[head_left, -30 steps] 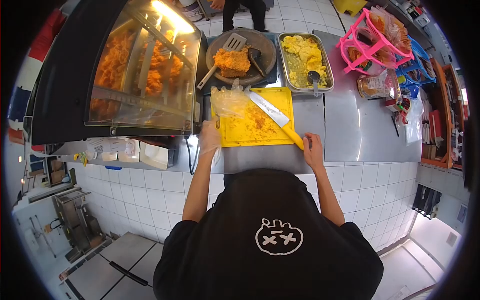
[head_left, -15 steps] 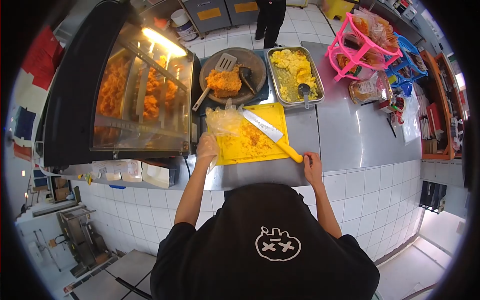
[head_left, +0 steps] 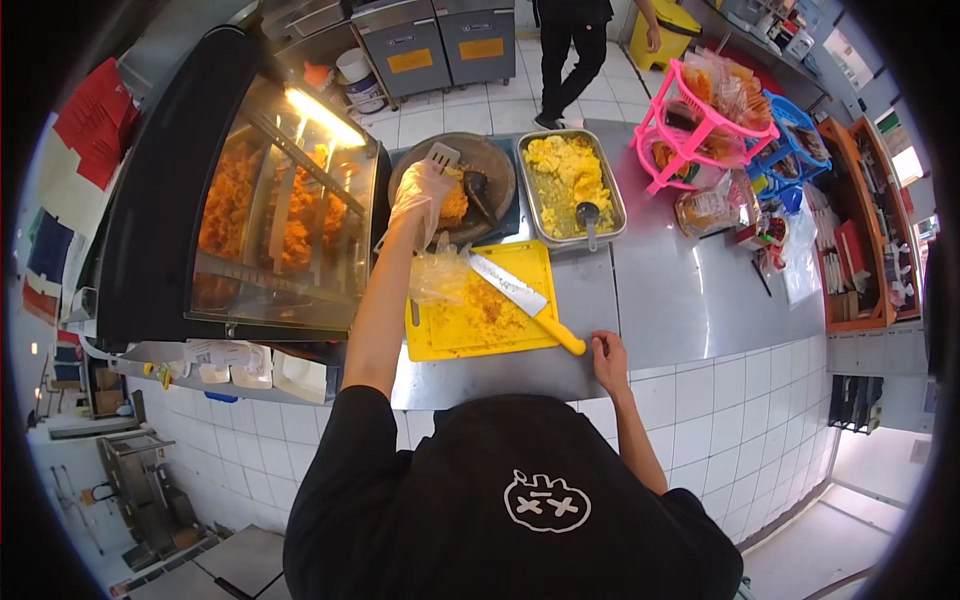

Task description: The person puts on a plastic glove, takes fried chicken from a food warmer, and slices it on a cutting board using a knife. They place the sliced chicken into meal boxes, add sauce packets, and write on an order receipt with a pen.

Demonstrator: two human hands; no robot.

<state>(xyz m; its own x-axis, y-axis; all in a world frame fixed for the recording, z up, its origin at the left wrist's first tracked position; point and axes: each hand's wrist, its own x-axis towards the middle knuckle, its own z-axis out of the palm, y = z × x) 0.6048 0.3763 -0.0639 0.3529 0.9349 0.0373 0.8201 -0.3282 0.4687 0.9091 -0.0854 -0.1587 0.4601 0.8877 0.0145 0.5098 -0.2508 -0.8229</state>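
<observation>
My left hand [head_left: 423,193], in a clear plastic glove, is over the round stone mortar [head_left: 492,150]. It covers part of the spatula and of the orange crispy fried food [head_left: 454,207]; its fingertips are too hidden to show a grip. The slotted spatula head [head_left: 442,155] sticks out beyond it. My bare right hand [head_left: 610,364] rests at the counter edge, holding nothing, fingers loosely bent and apart. Just left of it lies the knife's yellow handle [head_left: 562,335]. The knife blade [head_left: 508,283] crosses a crumb-covered yellow cutting board [head_left: 440,340]. An empty plastic glove [head_left: 438,276] lies on the board.
A lit glass warming cabinet [head_left: 290,220] with fried food stands left. Behind the board is a metal tray [head_left: 618,225] of yellow food with a black scoop [head_left: 588,214]. A pink rack [head_left: 690,150] holds packets at right. Another person's dark-clothed legs [head_left: 570,65] are beyond the counter.
My left hand has moved forward from the board's left edge to above the mortar. My right hand stays near the knife handle. The view has shifted, and more of the other person shows.
</observation>
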